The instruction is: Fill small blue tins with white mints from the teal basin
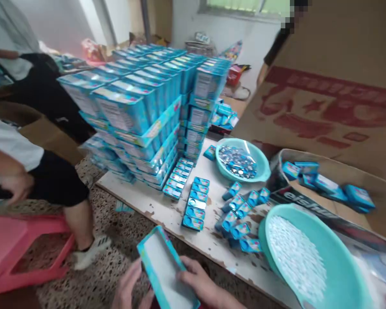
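Observation:
An open, shallow blue cardboard box (167,270) with a bare white inside is tilted in front of me, off the table's near edge. My right hand (199,277) grips its right side, the thumb over the rim. Along the box's left side is my left hand (130,283), blurred, its fingers curled against the edge and partly hidden. Beyond the box on the table stand a row of small blue boxes (196,204) with round holes on top and a looser group of similar small boxes (236,214).
A tall stack of filled blue boxes (141,111) rises at the table's (148,206) left. Turquoise basins hold shiny round pieces (238,161) and white pieces (296,257). A carton (328,180) holds more blue boxes. At left are a person (35,159) and a red stool (22,249).

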The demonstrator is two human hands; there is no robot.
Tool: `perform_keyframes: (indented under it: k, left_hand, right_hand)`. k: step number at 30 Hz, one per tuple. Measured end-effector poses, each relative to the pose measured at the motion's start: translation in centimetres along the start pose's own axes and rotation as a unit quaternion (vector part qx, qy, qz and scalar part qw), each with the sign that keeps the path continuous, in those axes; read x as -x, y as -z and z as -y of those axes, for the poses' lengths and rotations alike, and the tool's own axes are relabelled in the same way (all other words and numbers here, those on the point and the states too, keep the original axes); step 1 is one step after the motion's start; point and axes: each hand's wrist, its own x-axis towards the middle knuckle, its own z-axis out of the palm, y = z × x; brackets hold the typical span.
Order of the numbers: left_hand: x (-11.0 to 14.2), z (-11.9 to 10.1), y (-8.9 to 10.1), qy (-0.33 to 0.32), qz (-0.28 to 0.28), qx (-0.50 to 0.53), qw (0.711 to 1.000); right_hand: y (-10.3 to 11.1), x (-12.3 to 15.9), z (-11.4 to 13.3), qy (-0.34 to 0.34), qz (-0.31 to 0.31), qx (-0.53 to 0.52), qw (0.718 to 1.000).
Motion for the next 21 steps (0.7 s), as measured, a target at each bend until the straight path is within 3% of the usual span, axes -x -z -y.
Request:
perform_keyframes:
  k: [3,5,9,12,16,21]
  left_hand:
    - [-5.2,-5.2,-3.5,0.053,0.078,0.023,0.995]
    - [-7.3,-9.3,-7.2,0.027,0.150,0.036,0.988]
    - [-7.7,-17.4,-15.0,-0.063,0.331,-0.020,0.941]
    - [-6.4,-21.6,-19.7,-0.019,0.412,-0.124,0.902]
    - [-5.5,-23.9,-22.6,0.015,0.378,-0.213,0.901]
    - [-6.0,-23.3,-22.3,-0.021,0.360,-0.237,0.902]
  right_hand:
    - [5.8,5.3,-0.3,0.054,-0.049,0.013,0.997]
    - [9.0,8.3,-1.4,0.057,-0.094,0.005,0.994]
    - [13.3,12.4,-4.1,0.051,-0.135,-0.052,0.988]
    - [14.9,14.0,-5.7,0.036,-0.143,-0.056,0.987]
    - [16.3,14.7,-7.5,0.042,-0.152,-0.017,0.987]
    - [17.9,15.6,-9.4,0.034,-0.223,0.046,0.973]
